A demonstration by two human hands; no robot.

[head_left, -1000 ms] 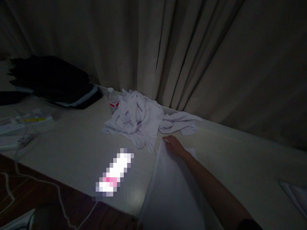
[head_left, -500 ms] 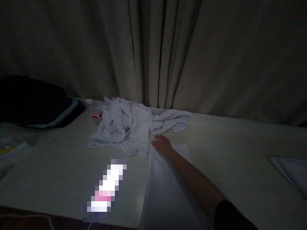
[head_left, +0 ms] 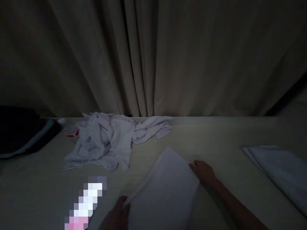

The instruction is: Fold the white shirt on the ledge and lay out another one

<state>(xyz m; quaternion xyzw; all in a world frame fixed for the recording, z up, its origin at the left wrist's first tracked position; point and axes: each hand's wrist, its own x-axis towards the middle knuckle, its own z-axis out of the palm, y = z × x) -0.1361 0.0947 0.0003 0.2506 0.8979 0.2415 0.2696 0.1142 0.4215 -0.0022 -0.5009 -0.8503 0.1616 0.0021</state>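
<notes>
Left hand: the left hand [head_left: 117,213] sat at the near left edge of the flat, folded white cloth [head_left: 165,188], fingers closed on that edge as far as the dim light showed.
Right hand: the right hand [head_left: 203,171] rested on the cloth's right edge, fingers curled against it; a true pinch could not be told.
Cloth: it lay flat on the pale desk [head_left: 216,134], between both hands, looking squared and close to finished.
Done: a second folded white cloth [head_left: 275,167] lay well apart to the right.
Left: a crumpled heap of white garments [head_left: 110,140] waited near the beige curtain [head_left: 153,57], unfolded.
Also: a dark bundle [head_left: 16,132] sat far left.
</notes>
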